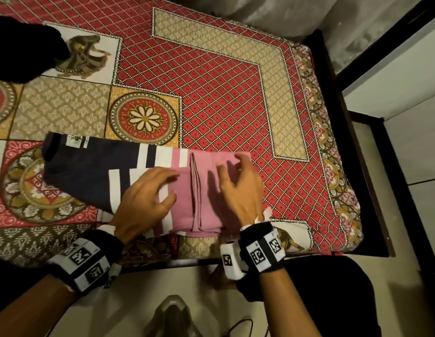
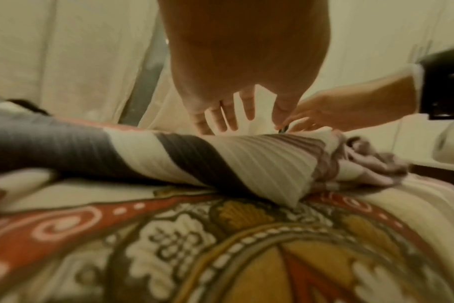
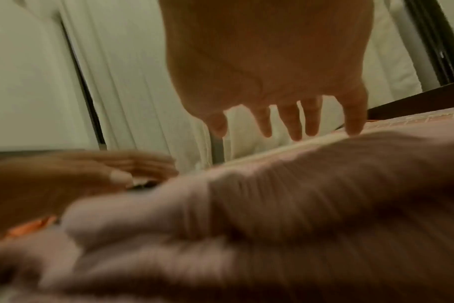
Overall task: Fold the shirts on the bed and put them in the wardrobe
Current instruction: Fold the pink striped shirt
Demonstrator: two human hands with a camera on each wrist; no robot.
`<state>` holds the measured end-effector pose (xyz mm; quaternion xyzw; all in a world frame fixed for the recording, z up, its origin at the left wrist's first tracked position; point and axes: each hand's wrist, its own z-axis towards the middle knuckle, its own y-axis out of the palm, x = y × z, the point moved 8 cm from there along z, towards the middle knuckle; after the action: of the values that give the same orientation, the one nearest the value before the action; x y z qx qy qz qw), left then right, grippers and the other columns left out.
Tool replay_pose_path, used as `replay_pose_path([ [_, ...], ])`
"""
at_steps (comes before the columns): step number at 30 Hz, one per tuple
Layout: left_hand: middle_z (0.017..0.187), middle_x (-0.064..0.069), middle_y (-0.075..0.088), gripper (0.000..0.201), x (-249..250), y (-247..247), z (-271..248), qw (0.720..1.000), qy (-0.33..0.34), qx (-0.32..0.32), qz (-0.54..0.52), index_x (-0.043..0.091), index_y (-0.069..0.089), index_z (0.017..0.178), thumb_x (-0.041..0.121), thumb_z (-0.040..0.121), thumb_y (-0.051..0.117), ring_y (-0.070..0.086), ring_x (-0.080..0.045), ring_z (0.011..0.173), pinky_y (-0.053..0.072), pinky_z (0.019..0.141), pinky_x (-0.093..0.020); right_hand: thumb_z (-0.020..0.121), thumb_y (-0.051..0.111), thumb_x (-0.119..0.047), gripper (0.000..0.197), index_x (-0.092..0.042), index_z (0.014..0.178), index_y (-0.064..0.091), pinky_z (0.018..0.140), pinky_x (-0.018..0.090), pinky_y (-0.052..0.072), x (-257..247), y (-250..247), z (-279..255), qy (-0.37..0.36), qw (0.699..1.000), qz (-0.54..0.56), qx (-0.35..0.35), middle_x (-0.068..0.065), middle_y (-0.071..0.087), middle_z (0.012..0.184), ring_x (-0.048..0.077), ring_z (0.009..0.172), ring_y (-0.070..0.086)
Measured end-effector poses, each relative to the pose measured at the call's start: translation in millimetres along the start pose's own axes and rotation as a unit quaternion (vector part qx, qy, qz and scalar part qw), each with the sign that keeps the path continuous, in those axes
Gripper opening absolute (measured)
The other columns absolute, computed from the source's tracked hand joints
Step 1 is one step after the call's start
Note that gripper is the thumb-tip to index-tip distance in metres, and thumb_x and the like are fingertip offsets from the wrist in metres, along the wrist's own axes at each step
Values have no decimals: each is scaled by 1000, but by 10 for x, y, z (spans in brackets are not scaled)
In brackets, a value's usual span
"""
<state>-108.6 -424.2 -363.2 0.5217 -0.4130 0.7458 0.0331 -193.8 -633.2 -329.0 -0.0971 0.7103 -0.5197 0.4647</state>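
A navy, white-striped and pink shirt (image 1: 129, 176) lies folded into a long band across the near side of the bed (image 1: 223, 98), collar end to the left, pink end to the right. My left hand (image 1: 148, 198) hovers over the striped middle with fingers spread and relaxed. My right hand (image 1: 238, 181) is over the pink end, fingers spread, tips at the cloth. In the left wrist view the striped shirt (image 2: 220, 162) sits below the open left hand (image 2: 236, 114). The right wrist view shows blurred pink cloth (image 3: 298, 194) under straight fingers (image 3: 293, 125).
A dark garment (image 1: 24, 49) lies at the far left of the bed. The bed's dark wooden frame (image 1: 372, 190) runs along the right, with a pale tiled floor (image 1: 406, 154) beyond. Pale panels (image 2: 65, 61) stand behind the bed in the wrist views.
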Motion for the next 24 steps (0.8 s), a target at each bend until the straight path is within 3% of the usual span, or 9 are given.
replay_pose_path([
  [3, 165, -2, 32, 64, 240, 278, -47, 977, 126, -88, 149, 23, 41, 156, 49, 98, 49, 26, -21, 154, 26, 123, -49, 98, 21, -70, 73, -31, 160, 19, 121, 68, 12, 370, 380, -84, -6, 982, -174, -75, 9, 18, 169, 29, 155, 18],
  [6, 170, -5, 21, 71, 285, 634, -107, 953, 144, -146, 224, 28, 28, 162, 59, 99, 39, 17, -25, 157, 18, 125, -56, 99, 14, -70, 76, -30, 164, 7, 116, 66, -10, 477, 600, -137, 7, 978, -190, -81, 6, -6, 171, 26, 158, -4],
  [8, 168, -7, 28, 69, 260, 717, -118, 950, 127, -149, 245, 26, 32, 160, 59, 100, 37, 26, -27, 155, 23, 122, -61, 99, 23, -72, 78, -29, 162, 11, 117, 59, -4, 496, 517, -106, 16, 986, -153, -62, 4, 0, 171, 21, 156, 5],
  [10, 163, -8, 37, 65, 206, 680, -80, 950, 106, -141, 259, 25, 41, 156, 58, 100, 36, 35, -29, 150, 26, 119, -62, 93, 39, -75, 74, -33, 152, 27, 116, 56, 20, 724, 275, -105, 94, 993, -67, -13, 4, 32, 160, 20, 141, 35],
  [12, 156, -9, 47, 63, 117, 603, -28, 949, 81, -134, 272, 26, 48, 152, 57, 99, 36, 41, -31, 146, 27, 118, -63, 80, 61, -69, 62, -36, 131, 51, 94, 49, 56, 1018, 114, -116, 195, 979, 52, -4, 0, 66, 123, 21, 113, 66],
  [13, 155, -9, 48, 63, 97, 597, -2, 949, 73, -141, 272, 27, 48, 152, 57, 98, 35, 40, -31, 146, 26, 118, -64, 75, 70, -60, 55, -31, 121, 62, 76, 37, 60, 1132, 78, -118, 235, 967, 92, -34, -4, 74, 104, 19, 93, 73],
  [15, 158, -7, 43, 66, 59, 600, -7, 949, 57, -161, 264, 30, 44, 154, 59, 96, 30, 33, -28, 150, 21, 120, -63, 73, 81, -41, 49, -13, 112, 71, 58, 27, 54, 1201, 86, -92, 284, 939, 161, -108, 0, 77, 89, 19, 71, 72],
  [19, 161, -2, 38, 67, 113, 520, 4, 967, 23, -159, 197, 33, 44, 153, 62, 94, 27, 29, -21, 151, 16, 123, -53, 78, 85, -18, 46, -2, 115, 65, 70, 37, 61, 969, -71, -97, 329, 889, 255, -193, 13, 77, 98, 31, 87, 75],
  [24, 136, 7, 62, 46, 228, -85, 154, 986, -83, -57, -134, 26, 62, 137, 47, 98, 51, 56, -6, 123, 43, 104, -25, 78, 84, -16, 28, -8, 102, 70, 69, 34, 60, -10, -602, -69, 220, 930, 255, -151, 8, 79, 88, 24, 77, 76],
])
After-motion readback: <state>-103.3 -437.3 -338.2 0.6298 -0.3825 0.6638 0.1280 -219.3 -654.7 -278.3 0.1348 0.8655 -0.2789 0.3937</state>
